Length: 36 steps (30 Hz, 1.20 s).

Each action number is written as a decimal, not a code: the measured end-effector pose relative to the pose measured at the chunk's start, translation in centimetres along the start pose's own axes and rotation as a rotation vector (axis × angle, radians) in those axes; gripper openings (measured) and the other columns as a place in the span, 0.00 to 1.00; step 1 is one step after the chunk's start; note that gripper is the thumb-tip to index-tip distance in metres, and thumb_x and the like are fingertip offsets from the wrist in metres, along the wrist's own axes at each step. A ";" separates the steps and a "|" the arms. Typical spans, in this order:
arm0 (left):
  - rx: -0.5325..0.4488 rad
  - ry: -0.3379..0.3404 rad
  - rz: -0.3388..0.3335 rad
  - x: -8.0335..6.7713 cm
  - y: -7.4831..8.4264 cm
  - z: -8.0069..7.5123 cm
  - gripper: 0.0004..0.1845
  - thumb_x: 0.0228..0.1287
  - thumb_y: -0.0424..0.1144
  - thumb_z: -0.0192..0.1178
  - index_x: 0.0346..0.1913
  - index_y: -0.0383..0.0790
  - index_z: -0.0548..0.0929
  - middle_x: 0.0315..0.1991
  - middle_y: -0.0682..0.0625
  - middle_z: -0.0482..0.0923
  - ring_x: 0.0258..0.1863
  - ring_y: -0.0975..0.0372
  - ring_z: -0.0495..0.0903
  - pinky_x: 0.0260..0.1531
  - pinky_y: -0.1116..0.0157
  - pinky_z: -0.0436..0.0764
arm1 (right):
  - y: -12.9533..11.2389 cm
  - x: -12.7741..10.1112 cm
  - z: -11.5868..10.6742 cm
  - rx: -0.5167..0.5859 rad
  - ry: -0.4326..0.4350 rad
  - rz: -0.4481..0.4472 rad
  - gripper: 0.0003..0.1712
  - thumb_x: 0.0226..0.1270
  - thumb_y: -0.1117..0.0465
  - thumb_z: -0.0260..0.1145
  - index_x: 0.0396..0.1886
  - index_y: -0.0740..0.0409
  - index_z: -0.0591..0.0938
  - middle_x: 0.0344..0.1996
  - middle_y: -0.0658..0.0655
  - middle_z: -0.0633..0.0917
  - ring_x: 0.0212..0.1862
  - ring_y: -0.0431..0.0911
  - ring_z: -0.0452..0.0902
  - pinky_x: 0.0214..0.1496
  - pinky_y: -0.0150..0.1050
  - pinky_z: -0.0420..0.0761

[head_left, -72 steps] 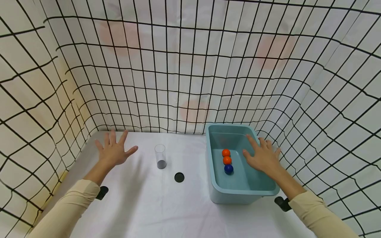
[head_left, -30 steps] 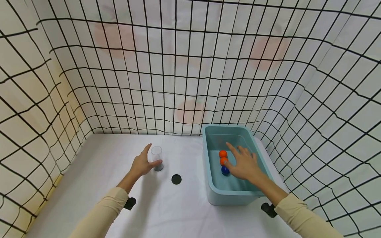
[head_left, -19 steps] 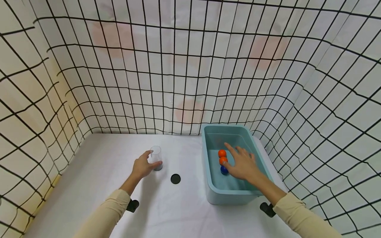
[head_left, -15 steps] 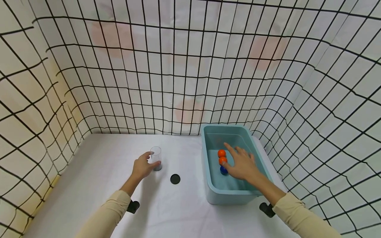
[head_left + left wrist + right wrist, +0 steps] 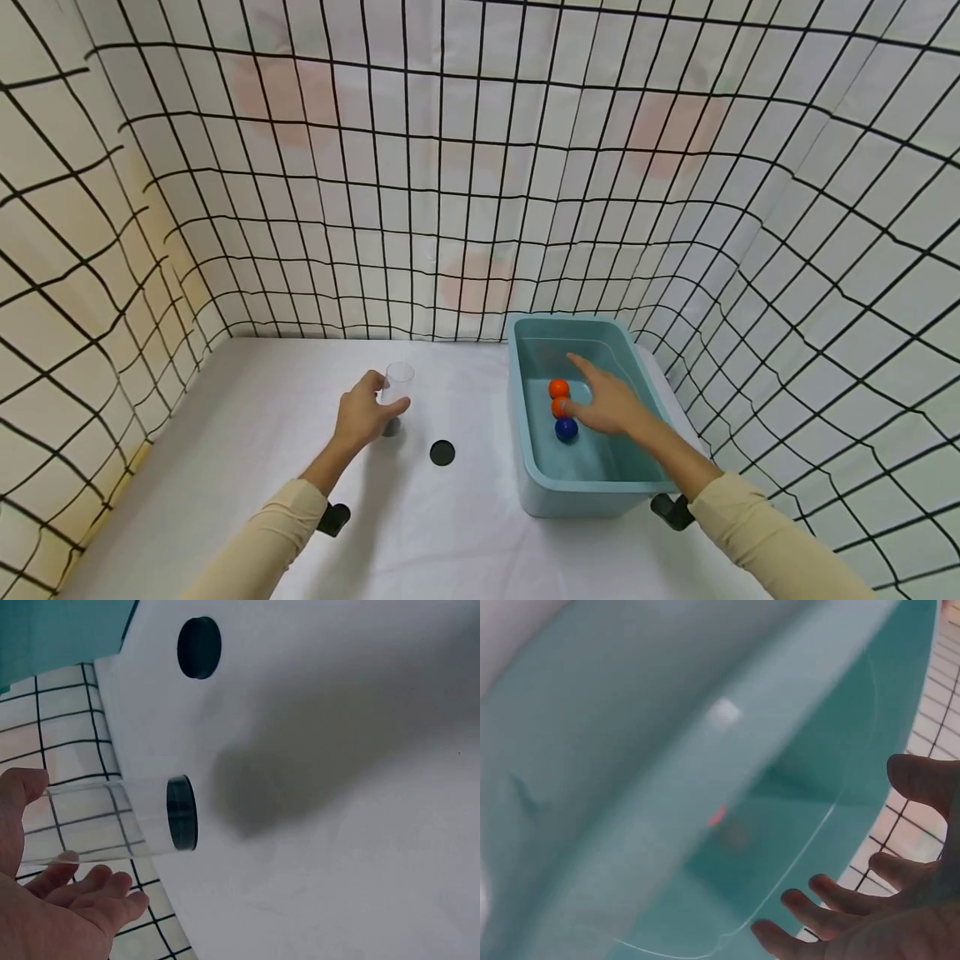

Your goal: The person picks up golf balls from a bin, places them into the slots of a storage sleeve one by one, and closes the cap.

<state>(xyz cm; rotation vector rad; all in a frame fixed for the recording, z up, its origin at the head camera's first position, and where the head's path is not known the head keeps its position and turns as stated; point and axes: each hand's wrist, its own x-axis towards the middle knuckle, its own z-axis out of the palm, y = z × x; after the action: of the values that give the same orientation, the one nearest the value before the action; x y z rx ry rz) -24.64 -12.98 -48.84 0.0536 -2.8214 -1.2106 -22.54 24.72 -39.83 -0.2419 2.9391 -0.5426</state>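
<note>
My left hand (image 5: 363, 414) grips a clear cylindrical container (image 5: 150, 817) between thumb and fingers. In the left wrist view its dark base (image 5: 182, 813) points away from the palm, and a shadow lies on the table apart from it. The head view shows the container's top leaning right. A black round lid-like disc (image 5: 442, 452) lies on the white table to the right of the container. Over the blue-green bin (image 5: 592, 485), my right hand (image 5: 609, 406) holds nothing, fingers extended. Below it in the bin are an orange ball (image 5: 558, 388), a second orange ball partly hidden by the thumb, and a dark blue ball (image 5: 566, 429).
Black netting (image 5: 480, 175) hangs at the back and both sides, in front of pale cloth. The bin stands at the right of the white-covered table (image 5: 442, 533), its far end near the back net. Dark camera mounts (image 5: 334, 520) sit at the wrists.
My left hand has come in from the left, taken hold of the container and tilted its top rightward. My right hand has shifted left over the bin, still holding nothing.
</note>
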 end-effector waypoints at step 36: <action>0.012 0.013 0.054 -0.5 0.6 -1.5 0.26 0.54 0.45 0.76 0.53 0.32 0.85 0.46 0.33 0.87 0.46 0.43 0.87 0.40 0.52 0.86 | 6.3 8.6 0.1 0.631 -0.396 0.521 0.33 0.78 0.57 0.57 0.72 0.76 0.64 0.68 0.80 0.69 0.56 0.62 0.81 0.57 0.47 0.84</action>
<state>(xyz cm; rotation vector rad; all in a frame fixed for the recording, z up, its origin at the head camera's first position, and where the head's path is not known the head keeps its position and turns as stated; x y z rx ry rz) -24.00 -13.62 -47.43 -0.0142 -2.7999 -1.1786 -31.77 28.96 -43.15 0.4234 2.1803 -1.1215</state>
